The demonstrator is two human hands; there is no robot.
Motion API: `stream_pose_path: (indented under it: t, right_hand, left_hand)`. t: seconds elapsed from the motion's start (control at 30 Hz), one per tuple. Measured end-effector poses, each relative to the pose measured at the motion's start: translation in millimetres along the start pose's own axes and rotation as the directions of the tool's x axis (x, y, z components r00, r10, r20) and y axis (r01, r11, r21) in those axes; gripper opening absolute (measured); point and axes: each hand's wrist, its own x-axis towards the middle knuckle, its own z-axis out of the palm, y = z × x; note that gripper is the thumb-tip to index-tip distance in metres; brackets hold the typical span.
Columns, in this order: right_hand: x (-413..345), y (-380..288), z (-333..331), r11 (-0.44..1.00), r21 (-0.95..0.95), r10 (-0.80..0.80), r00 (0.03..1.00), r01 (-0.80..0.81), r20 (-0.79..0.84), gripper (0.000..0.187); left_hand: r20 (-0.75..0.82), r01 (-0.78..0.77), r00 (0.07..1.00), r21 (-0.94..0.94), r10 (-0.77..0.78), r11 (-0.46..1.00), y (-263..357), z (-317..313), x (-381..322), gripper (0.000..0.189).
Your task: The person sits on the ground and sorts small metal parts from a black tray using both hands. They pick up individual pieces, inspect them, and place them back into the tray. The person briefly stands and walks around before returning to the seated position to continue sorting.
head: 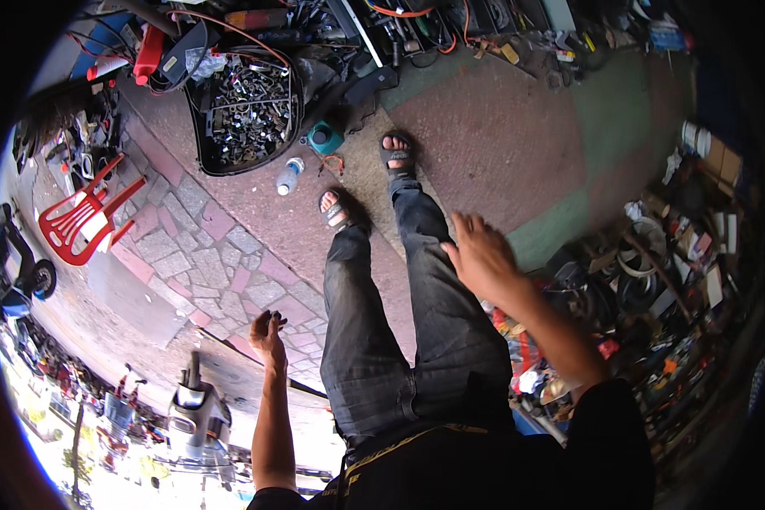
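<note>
My left hand (268, 336) hangs out at the left, above the paving, its fingers curled. Something dark shows at its fingertips; whether it is a small object or dirt I cannot tell. My right hand (483, 256) is over my right leg near the knee, fingers slightly spread, holding nothing visible. Beyond my sandalled feet stand a teal plastic bottle (325, 138) with a dark cap and a clear plastic bottle (289, 176) lying on its side. Farther forward, a black case shell (214, 171) holds many loose metal nuts, bolts and small parts.
A red plastic chair (76, 223) lies at the left on the stone paving. Tools and cables crowd the front edge, with a red bottle (148, 56) among them. Piled parts with a pale wheel rim (644, 245) cover the right side. A parked scooter (194, 414) stands behind on the left.
</note>
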Motion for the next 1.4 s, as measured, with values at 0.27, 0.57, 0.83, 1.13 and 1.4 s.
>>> stream_pose_path:
  t: [0.27, 0.57, 0.83, 1.13, 1.4]
  right_hand:
    - [-11, 86, 93, 0.862, 0.382, 0.186, 0.908, -0.334, 0.375, 0.068]
    - [-14, 87, 10, 0.997, 0.000, 0.078, 0.968, -0.080, 0.239, 0.027]
    - [67, 49, -59, 0.885, -0.395, -0.119, 0.940, 0.246, 0.319, 0.013]
    - [355, -107, -45, 0.635, -0.248, -0.772, 0.605, 0.731, -0.194, 0.006]
    - [538, -186, 76, 0.678, -0.394, -0.726, 0.648, 0.621, -0.229, 0.029]
  left_hand:
    - [0.005, -0.015, 1.000, -0.221, 0.017, 0.975, 98, 140, -11, 0.026]
    - [0.080, -0.004, 0.996, -0.410, 0.040, 0.912, 148, 236, 41, 0.031]
    - [0.209, -0.006, 0.971, -0.455, 0.114, 0.890, 123, 277, 119, 0.025]
    - [-0.080, -0.494, 0.862, -0.346, 0.500, 0.797, 104, 220, 273, 0.024]
    - [-0.547, -0.734, 0.661, -0.330, 0.513, 0.593, 125, 151, 382, 0.032]
